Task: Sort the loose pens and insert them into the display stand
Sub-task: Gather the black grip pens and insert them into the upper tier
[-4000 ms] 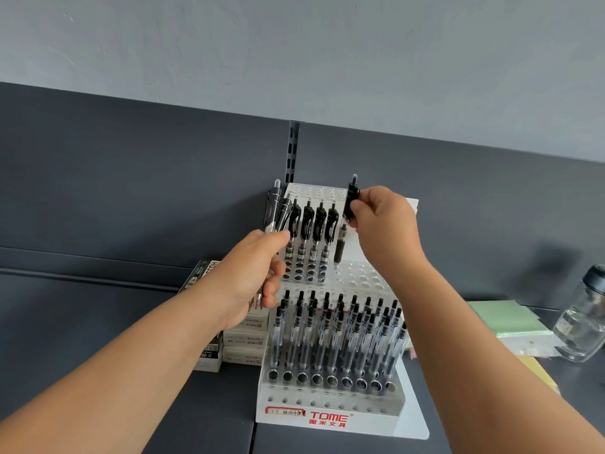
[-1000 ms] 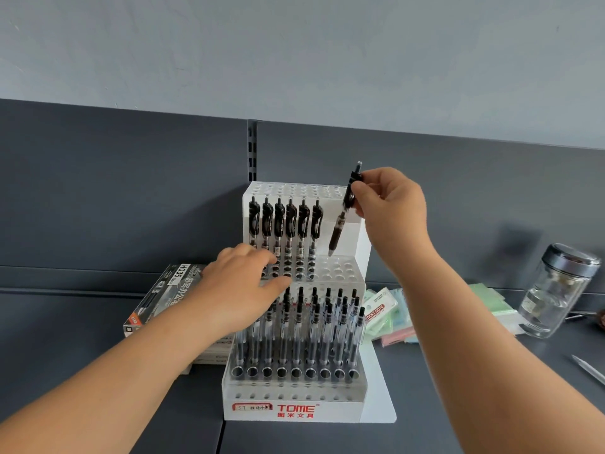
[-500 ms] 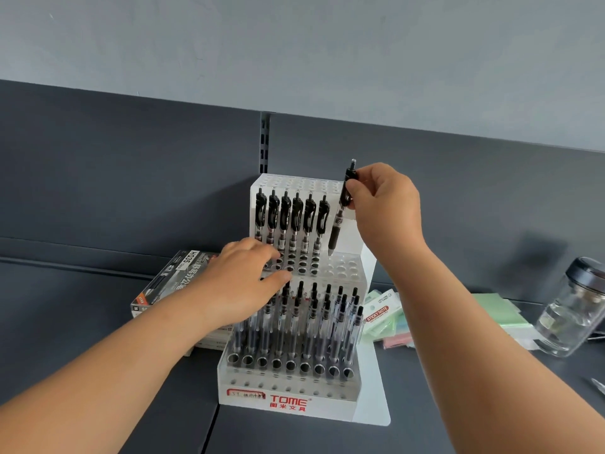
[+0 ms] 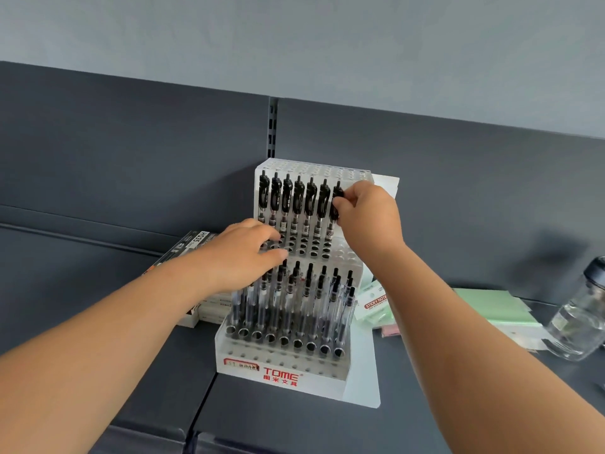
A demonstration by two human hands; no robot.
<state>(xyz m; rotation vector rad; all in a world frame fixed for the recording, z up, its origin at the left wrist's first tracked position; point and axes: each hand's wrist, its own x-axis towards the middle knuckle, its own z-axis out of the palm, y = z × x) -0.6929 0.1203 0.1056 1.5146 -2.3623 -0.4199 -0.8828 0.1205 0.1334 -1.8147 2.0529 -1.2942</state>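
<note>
Head view: right hand (image 4: 370, 217) pinches a pen (image 4: 330, 229).

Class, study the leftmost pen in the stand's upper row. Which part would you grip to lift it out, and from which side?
Pinch the black clip end of the leftmost pen, coming from the front and above. Its lower barrel goes down into the display stand and the next pen stands close on its right, so only the top is free. Probably lift straight up.
</note>
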